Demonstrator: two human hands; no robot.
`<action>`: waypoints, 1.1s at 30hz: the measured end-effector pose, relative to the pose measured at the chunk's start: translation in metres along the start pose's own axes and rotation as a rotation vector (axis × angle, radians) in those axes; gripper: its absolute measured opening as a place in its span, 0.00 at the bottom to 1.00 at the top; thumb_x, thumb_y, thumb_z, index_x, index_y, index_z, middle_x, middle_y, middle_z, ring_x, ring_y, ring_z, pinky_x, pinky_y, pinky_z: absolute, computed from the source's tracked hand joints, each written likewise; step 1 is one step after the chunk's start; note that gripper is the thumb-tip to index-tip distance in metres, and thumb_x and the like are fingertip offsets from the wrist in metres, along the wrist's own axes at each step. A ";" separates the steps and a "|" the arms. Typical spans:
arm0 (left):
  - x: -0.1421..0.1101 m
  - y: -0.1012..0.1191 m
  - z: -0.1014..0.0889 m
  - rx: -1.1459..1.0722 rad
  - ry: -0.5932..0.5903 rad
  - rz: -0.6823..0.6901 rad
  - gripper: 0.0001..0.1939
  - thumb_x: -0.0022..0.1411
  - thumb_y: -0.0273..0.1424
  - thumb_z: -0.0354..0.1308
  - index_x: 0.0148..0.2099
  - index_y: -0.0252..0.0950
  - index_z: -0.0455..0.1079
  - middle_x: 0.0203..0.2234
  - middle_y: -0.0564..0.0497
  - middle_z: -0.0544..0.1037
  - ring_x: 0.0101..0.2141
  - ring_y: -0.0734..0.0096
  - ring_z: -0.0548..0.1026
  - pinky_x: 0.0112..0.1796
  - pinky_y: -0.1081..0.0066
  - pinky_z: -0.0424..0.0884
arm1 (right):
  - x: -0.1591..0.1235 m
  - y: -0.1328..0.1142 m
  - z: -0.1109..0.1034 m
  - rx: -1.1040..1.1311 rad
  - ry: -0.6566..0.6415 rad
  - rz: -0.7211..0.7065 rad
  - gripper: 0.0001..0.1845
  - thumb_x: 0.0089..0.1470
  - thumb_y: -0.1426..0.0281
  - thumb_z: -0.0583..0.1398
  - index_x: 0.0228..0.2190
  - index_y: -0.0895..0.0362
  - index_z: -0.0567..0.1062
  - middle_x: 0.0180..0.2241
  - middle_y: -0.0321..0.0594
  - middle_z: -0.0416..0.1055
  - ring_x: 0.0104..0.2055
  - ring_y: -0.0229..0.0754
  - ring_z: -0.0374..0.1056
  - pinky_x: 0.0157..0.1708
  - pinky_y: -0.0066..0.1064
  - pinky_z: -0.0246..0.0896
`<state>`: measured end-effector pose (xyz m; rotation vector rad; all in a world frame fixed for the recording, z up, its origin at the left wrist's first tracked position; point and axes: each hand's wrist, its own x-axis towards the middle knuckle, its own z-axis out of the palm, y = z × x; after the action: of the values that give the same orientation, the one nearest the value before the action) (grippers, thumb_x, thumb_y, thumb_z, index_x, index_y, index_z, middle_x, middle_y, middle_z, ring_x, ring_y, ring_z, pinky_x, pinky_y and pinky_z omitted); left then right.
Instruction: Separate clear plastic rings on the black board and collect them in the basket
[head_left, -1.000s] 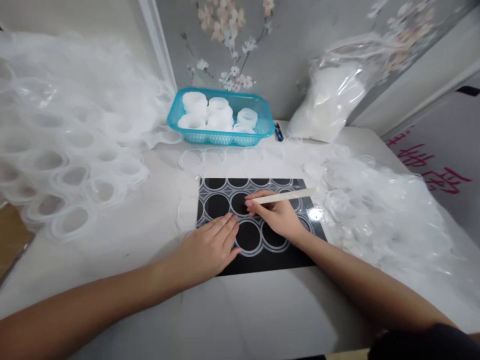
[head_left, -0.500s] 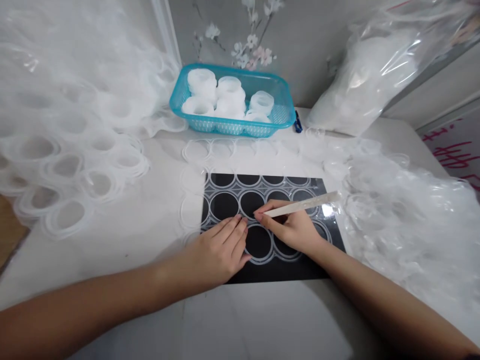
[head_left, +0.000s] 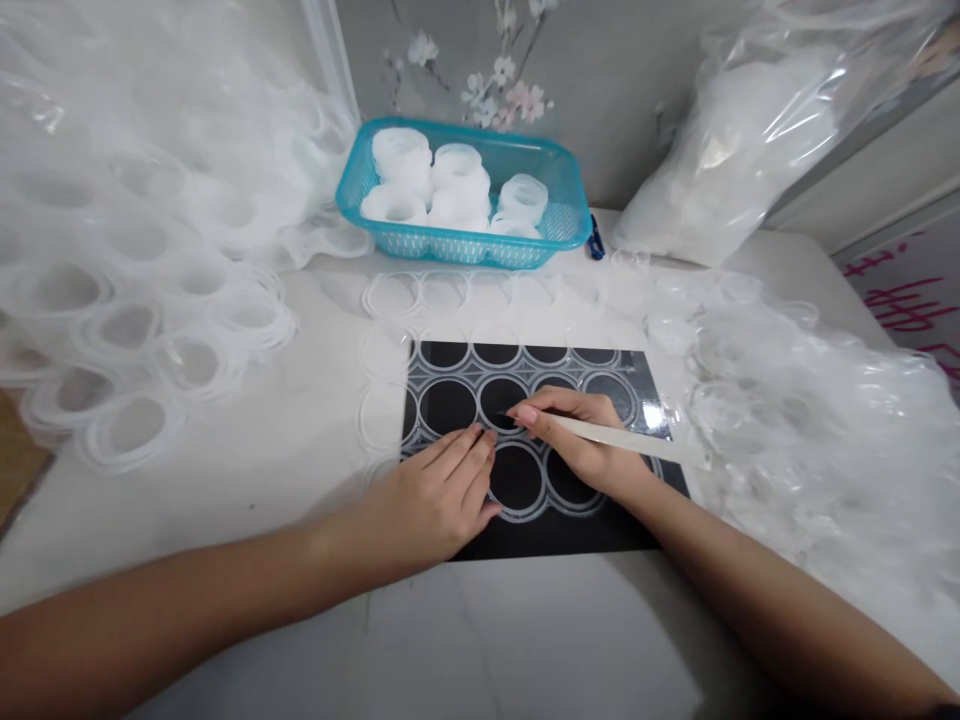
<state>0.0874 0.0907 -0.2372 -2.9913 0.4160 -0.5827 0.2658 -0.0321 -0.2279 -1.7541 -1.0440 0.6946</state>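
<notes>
My left hand (head_left: 442, 490) lies flat on a clear plastic sheet of joined rings (head_left: 448, 407), fingers stretched out and close together. Beneath the sheet is a black mat (head_left: 555, 540), and part of the sheet reaches past the mat's left side. My right hand (head_left: 577, 435) is closed in a pen grip on a slim white-handled tool (head_left: 622, 433) with a thin dark pointed tip. That tip is over the ring just beyond my left fingertips; whether it touches the sheet I cannot tell.
A blue basket (head_left: 465, 250) at the back holds stacks of white rings (head_left: 459, 195). Heaped ring sheets lie left (head_left: 127, 430) and right (head_left: 817, 450). A filled clear plastic bag (head_left: 697, 190) leans at the back right. A small dark blue object (head_left: 595, 240) is beside the basket.
The tool's back end has swung down towards me, and its dark tip now shows over the ring. My right fingers have shifted slightly; my left hand stays in place.
</notes>
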 end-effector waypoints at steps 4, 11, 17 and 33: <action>0.000 0.000 0.000 0.000 -0.005 0.001 0.20 0.68 0.35 0.51 0.48 0.19 0.71 0.47 0.34 0.75 0.49 0.51 0.74 0.51 0.59 0.69 | -0.002 0.003 0.000 0.014 0.022 0.046 0.15 0.52 0.62 0.64 0.41 0.55 0.79 0.35 0.40 0.79 0.34 0.40 0.74 0.32 0.28 0.69; -0.001 0.000 0.001 -0.018 -0.011 -0.008 0.20 0.68 0.35 0.51 0.47 0.20 0.71 0.47 0.34 0.75 0.48 0.53 0.74 0.50 0.59 0.69 | -0.002 0.002 -0.001 -0.037 -0.009 0.022 0.09 0.51 0.63 0.64 0.31 0.55 0.81 0.27 0.40 0.78 0.25 0.39 0.72 0.21 0.28 0.64; -0.001 0.001 0.001 -0.023 -0.016 -0.017 0.19 0.68 0.35 0.51 0.48 0.20 0.71 0.48 0.33 0.75 0.49 0.53 0.74 0.50 0.59 0.68 | -0.004 0.002 0.000 -0.058 -0.021 0.012 0.08 0.51 0.64 0.64 0.30 0.56 0.81 0.28 0.41 0.79 0.25 0.40 0.72 0.21 0.28 0.64; -0.003 0.004 0.003 -0.021 -0.023 -0.042 0.23 0.69 0.35 0.49 0.51 0.18 0.70 0.48 0.34 0.75 0.50 0.53 0.73 0.52 0.60 0.67 | -0.026 0.003 0.017 -0.498 -0.063 -0.449 0.10 0.58 0.76 0.55 0.38 0.55 0.76 0.43 0.44 0.77 0.55 0.48 0.67 0.52 0.43 0.67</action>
<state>0.0849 0.0877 -0.2417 -3.0303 0.3611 -0.5501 0.2410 -0.0485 -0.2375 -1.8111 -1.6934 0.2140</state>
